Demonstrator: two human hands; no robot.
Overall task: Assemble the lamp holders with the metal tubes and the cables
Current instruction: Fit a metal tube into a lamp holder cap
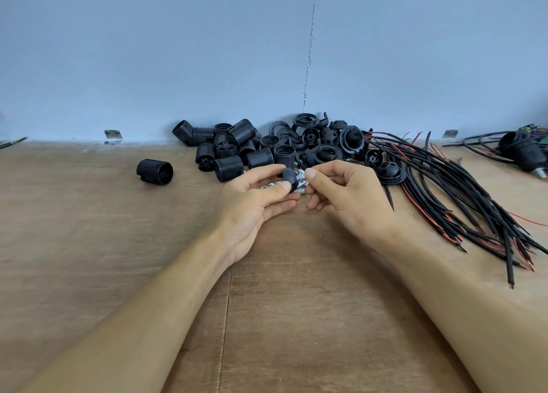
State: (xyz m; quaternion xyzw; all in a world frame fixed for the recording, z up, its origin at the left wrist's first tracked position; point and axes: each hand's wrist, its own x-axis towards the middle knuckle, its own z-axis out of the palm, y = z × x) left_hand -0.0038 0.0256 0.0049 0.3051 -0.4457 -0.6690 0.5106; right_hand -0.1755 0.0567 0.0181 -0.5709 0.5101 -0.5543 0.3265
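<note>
left hand (255, 205) palm up, thumb and fingertips curled round a black dome cap (288, 178), held off the wooden table (118, 244); right hand (344, 193) just right of the cap, thumb and forefinger pinching a short threaded metal tube (302, 173), other fingers loosely curled with nothing in them; tube end meets the top of the cap, how far it's seated I can't tell, fingers cover the joint. Reads as the tube-into-cap step, no cable through this one yet. Next move as I see it: hold the cap steady, twist the tube square to the hole so the thread doesn't cross, then grab a cable. A few silvery parts (271, 185) just under the cap, mostly hidden by the left fingers, likely more tubes. Behind and left of the cap: pile of threaded holder shells (237, 149); directly behind it: loose rings and caps (320, 137); one stray shell (154, 171) well left of it. Right of the cap: fanned black and red cable bundle (450, 202); far right of it, what look like finished holders with cables (522, 152)
</note>
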